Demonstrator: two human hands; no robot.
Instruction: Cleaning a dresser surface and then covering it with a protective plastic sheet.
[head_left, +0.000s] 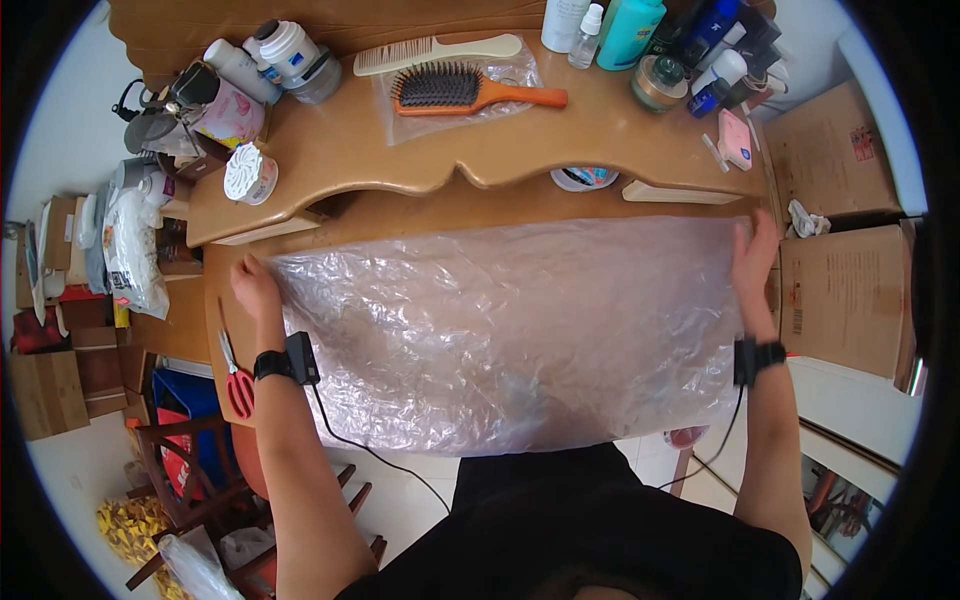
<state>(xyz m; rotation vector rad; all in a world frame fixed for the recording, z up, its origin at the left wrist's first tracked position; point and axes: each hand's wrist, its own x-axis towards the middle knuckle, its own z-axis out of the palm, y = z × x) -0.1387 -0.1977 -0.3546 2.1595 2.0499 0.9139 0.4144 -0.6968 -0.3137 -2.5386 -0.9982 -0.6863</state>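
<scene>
A wide, clear plastic sheet (520, 320) is stretched over the tabletop and hangs over its near edge, crinkled and shiny. At its far left corner my left hand (257, 288) is closed on the edge of the plastic. My right hand (754, 262) is at the far right corner, its fingers around that edge, slightly blurred. Both wrists wear a black strap with a small box and a cable. Red-handled scissors (236, 388) lie left of the sheet, near my left forearm, blades pointing away from me.
On the raised wooden shelf (400, 175) behind the sheet lie an orange hairbrush (450, 90) and a pale comb (440, 52). Several bottles and jars stand at both its ends. Cardboard boxes (845, 300) are stacked on the right. A dark wooden chair (190, 465) stands lower left.
</scene>
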